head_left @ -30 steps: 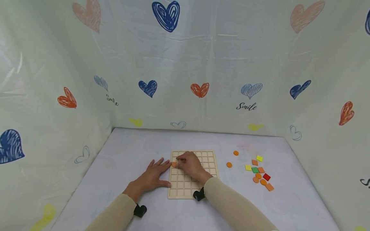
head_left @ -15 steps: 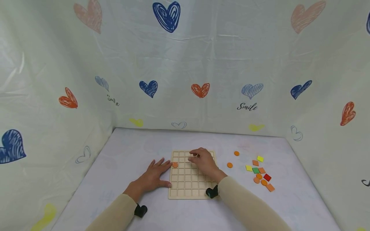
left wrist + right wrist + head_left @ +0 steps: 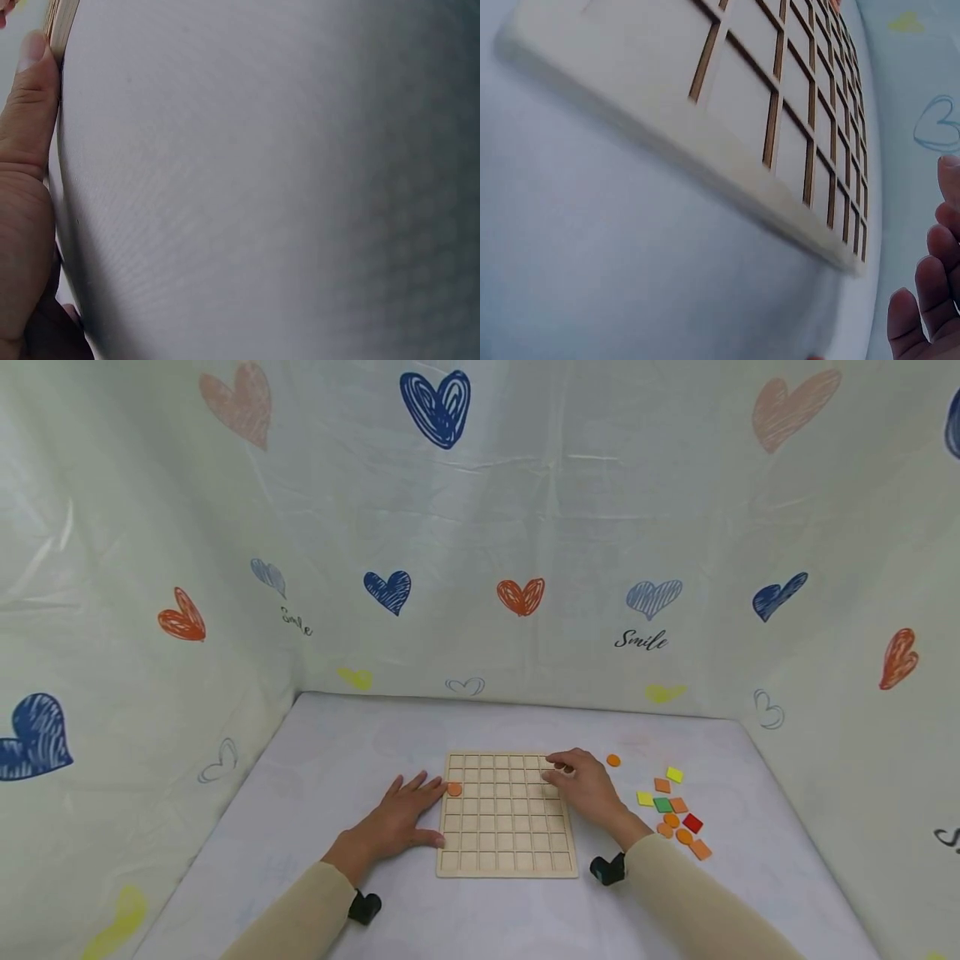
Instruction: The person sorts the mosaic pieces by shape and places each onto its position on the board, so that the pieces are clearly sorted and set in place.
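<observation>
The wide-spread left hand [image 3: 396, 818] I'm monitoring remotely is touching the gridded board [image 3: 505, 841], apparently steadying it, while the empty, loosely parted right hand [image 3: 591, 788] is hovering at the opposite edge.

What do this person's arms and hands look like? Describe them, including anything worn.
The left sleeve and right sleeve are long, plain and beige, ending near the wrists. A small black device with rounded lobes sits at the left wrist and another at the right wrist. The left hand and right hand are ungloved. No cables show.
</observation>
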Demonstrator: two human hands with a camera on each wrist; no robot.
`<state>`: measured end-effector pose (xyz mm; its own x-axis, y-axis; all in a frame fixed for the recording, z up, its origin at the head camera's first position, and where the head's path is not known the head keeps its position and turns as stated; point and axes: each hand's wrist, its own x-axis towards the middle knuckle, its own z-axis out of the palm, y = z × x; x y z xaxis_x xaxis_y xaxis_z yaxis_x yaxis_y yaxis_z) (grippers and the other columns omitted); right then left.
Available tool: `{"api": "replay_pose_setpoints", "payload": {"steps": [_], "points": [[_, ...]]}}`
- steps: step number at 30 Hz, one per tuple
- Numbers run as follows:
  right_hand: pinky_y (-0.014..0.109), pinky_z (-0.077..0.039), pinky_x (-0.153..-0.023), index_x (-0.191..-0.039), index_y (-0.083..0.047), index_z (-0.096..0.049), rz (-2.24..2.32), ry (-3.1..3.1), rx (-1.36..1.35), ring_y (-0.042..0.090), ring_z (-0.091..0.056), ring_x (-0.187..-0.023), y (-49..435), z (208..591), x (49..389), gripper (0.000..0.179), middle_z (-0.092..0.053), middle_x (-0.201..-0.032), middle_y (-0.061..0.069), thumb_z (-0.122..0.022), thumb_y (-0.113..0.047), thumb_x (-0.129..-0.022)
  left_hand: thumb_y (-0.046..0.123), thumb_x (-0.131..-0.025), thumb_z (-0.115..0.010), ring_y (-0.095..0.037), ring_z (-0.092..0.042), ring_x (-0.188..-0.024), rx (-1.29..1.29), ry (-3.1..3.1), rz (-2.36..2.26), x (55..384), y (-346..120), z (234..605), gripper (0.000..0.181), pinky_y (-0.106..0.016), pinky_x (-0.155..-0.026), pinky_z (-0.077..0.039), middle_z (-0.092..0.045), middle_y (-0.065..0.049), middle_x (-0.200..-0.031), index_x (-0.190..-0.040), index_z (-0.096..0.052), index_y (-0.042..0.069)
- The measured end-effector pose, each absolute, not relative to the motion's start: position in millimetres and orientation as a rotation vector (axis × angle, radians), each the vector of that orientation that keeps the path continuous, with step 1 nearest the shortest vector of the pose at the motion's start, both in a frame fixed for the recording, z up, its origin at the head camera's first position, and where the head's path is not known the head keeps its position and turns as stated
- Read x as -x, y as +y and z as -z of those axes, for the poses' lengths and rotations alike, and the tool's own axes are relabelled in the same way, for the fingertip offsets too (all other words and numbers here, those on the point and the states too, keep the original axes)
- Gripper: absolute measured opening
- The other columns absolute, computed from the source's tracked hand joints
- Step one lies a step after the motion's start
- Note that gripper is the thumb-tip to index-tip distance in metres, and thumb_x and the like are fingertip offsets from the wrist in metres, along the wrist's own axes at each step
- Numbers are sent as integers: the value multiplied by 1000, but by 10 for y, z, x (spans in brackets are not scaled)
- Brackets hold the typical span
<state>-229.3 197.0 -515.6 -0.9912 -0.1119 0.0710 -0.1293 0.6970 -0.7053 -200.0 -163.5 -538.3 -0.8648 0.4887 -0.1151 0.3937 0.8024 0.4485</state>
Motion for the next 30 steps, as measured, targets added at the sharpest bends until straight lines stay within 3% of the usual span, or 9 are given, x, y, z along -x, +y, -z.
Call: {"api": "replay_pose_setpoints", "payload": {"steps": [9, 20, 30], "points": [[41, -54, -91, -133, -10, -72, -1074, -2896, -139, 26, -60, -110, 2431, 5142, 2199, 38, -69, -119, 8, -75, -26, -99, 61, -84, -78, -39, -25, -161, -695, 2777, -612, 1991, -1665, 5389, 100, -65, -130, -13, -40, -10, -169, -162, -43, 11], [51, -55, -100, -143, -8, -64, -1112, -2968, -87, 35, -57, -122, 2734, 5110, 2142, 48, -63, -131, 15, -75, -22, -98, 61, -85, -77, -40, -25, -161, -734, 2773, -617, 1991, -1677, 5381, 99, -68, -129, -13, -40, -11, -169, -163, -41, 10], [51, -55, -101, -135, -6, -68, -1046, -3020, -105, 31, -59, -113, 2735, 5289, 2119, 43, -63, -125, 13, -79, -14, -94, 60, -84, -79, -35, -23, -162, -682, 2784, -609, 1990, -1638, 5399, 99, -63, -132, -12, -39, -5, -170, -163, -41, 13]]}}
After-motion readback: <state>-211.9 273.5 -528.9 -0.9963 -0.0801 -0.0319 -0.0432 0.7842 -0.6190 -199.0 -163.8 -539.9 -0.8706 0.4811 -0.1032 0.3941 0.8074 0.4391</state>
